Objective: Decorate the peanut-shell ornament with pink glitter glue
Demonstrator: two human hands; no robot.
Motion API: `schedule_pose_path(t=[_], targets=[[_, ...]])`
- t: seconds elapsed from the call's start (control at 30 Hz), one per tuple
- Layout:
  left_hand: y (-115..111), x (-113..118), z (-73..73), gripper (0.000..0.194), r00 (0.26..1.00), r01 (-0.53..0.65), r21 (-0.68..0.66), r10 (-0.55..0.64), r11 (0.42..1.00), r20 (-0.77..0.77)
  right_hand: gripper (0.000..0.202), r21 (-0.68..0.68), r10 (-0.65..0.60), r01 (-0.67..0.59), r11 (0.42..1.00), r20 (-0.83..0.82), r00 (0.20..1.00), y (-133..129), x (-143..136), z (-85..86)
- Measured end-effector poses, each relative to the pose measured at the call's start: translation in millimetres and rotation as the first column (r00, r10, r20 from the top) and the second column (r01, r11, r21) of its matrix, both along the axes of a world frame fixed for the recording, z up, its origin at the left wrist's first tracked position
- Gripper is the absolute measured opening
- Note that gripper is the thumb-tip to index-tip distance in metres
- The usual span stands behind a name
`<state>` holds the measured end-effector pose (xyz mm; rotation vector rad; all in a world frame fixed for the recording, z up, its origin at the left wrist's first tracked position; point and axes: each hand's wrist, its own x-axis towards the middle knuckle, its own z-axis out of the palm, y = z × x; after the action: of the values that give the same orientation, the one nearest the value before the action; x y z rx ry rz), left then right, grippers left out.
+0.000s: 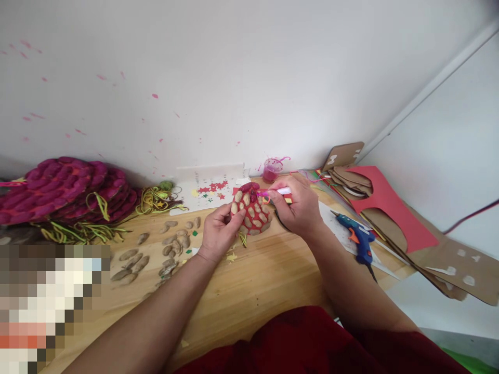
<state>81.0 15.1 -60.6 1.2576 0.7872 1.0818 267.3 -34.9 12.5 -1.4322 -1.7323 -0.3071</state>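
Observation:
My left hand [222, 227] grips the near-left edge of a round red disc covered with peanuts [255, 214], its thumb lying over the front. Most peanuts on it are bare tan, while a few at the top are coated dark magenta. In my right hand [298, 208] is a paintbrush [284, 191] with a white handle, and its pink tip touches the upper peanuts. A clear cup of pink paint [272, 169] stands just behind, against the wall. Yellow-green strings [244, 239] hang below the disc.
Loose peanuts [175, 243] lie to the left, before a stack of magenta peanut discs [58, 189]. Paper with red stars [212, 188] is at the back. A blue glue gun [360, 239], red paper [409, 218] and cut cardboard [468, 267] occupy the right side.

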Motion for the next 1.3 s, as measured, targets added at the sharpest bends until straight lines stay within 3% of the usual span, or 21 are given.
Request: schedule_pose_path(t=[0.9, 1.13, 1.3], targets=[[2.6, 0.4, -4.2, 0.023, 0.999, 0.007, 0.014, -0.008, 1.0, 0.037, 0.008, -0.007, 0.081, -0.081, 0.997, 0.071, 0.994, 1.1, 2.9, -0.3], [2.0, -0.2, -3.0, 0.025, 1.0, 0.015, 0.016, -0.015, 1.0, 0.012, 0.008, 0.022, 0.062, -0.063, 0.998, 0.024, 0.998, 1.7, 4.3, 1.2], [2.1, -0.7, -2.2, 0.027, 0.999, 0.027, -0.014, -0.027, 1.0, 0.025, 0.007, 0.045, 0.068, -0.064, 0.997, -0.097, 0.993, 0.6, 4.4, 3.0]])
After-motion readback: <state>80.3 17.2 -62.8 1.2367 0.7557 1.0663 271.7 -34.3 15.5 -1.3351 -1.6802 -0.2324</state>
